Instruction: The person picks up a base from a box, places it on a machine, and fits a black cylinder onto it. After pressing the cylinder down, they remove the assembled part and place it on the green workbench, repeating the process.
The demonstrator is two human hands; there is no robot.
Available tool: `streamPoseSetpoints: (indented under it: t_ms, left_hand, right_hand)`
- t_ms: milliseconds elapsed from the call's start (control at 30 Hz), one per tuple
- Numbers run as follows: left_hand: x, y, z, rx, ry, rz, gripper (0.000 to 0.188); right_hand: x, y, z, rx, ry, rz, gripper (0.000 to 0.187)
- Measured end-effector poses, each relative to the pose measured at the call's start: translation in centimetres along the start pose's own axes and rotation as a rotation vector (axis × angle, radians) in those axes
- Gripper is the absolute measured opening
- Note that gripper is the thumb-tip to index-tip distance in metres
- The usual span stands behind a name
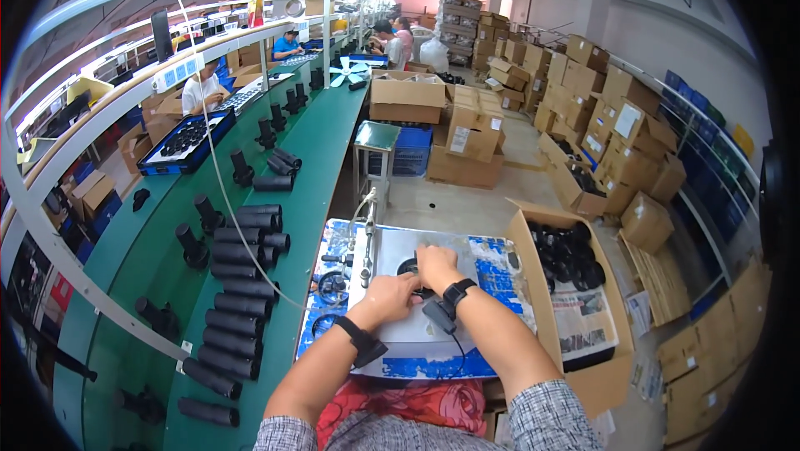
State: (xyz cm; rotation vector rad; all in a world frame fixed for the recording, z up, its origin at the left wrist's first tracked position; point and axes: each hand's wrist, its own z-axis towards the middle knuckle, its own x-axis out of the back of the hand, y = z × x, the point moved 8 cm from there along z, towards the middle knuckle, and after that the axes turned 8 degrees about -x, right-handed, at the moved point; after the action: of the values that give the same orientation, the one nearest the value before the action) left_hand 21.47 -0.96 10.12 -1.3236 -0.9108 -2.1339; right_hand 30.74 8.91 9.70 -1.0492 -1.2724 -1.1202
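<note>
Over a pale metal plate (486, 280) on the worktable, both my hands close in on a small round black part (407, 267). My left hand (388, 298) has its fingers curled against the near side of it. My right hand (438, 267) grips it from above and the right. Fingers cover most of the part, so its full shape is hidden. A black wristband with a small dark box (439, 315) and cord hangs by my right wrist. Left of my hands stands a metal clamp-like fixture (369, 238). Beside it lie black rings (332, 287).
An open carton (546, 318) of black round parts stands at the right. Along the left, a green bench (312, 192) carries rows of black tubes (237, 305). Stacked cartons (621, 122) fill the far right. Several people work farther along the line.
</note>
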Motion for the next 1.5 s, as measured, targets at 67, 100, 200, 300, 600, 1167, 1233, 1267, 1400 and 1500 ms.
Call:
streamPoseSetpoints:
  t_ms: [67, 100, 200, 300, 600, 1167, 1233, 1267, 1400, 1500]
  left_hand:
    - [-0.4, -0.2, 0.2, 0.022, -0.038, 0.007, 0.031]
    - [-0.5, -0.4, 0.1, 0.033, -0.039, 0.003, 0.031]
    - [-0.7, -0.9, -0.5, 0.072, -0.035, -0.004, 0.031]
    - [-0.3, -0.3, -0.8, 0.102, -0.021, -0.015, 0.031]
    - [-1.0, 0.2, -1.0, 0.076, 0.035, -0.027, 0.030]
    - [-1.3, 0.1, -0.8, 0.007, 0.214, -0.007, 0.018]
    - [-1.2, -0.1, -1.4, 0.041, 0.180, 0.009, 0.023]
    - [-1.2, -0.2, -1.9, 0.059, 0.164, 0.017, 0.027]
    - [3.5, 4.0, -6.8, 0.000, 0.381, -0.211, 0.050]
    - [9.7, 5.3, -19.5, 0.183, 0.423, -0.202, 0.048]
  right_hand:
    - [-0.1, -0.2, -0.1, 0.006, 0.003, -0.021, 0.033]
    - [-0.2, -0.7, 0.0, 0.024, 0.009, -0.040, 0.032]
    - [0.1, -1.3, -0.1, 0.058, 0.033, -0.056, 0.026]
    - [0.3, -1.4, 0.1, 0.106, 0.101, -0.062, 0.019]
    - [-0.6, -0.5, -0.2, 0.050, 0.104, -0.065, 0.036]
    - [0.2, 0.1, 1.2, 0.015, -0.022, -0.133, 0.053]
    - [-0.1, -0.3, 1.2, 0.017, 0.006, -0.077, 0.050]
    - [-0.1, -0.3, 1.1, 0.019, 0.020, -0.050, 0.048]
    - [-2.2, 3.6, 1.1, 0.113, -0.032, 0.124, 0.045]
    - [0.7, 4.4, -2.2, 0.173, -0.114, 0.725, 0.042]
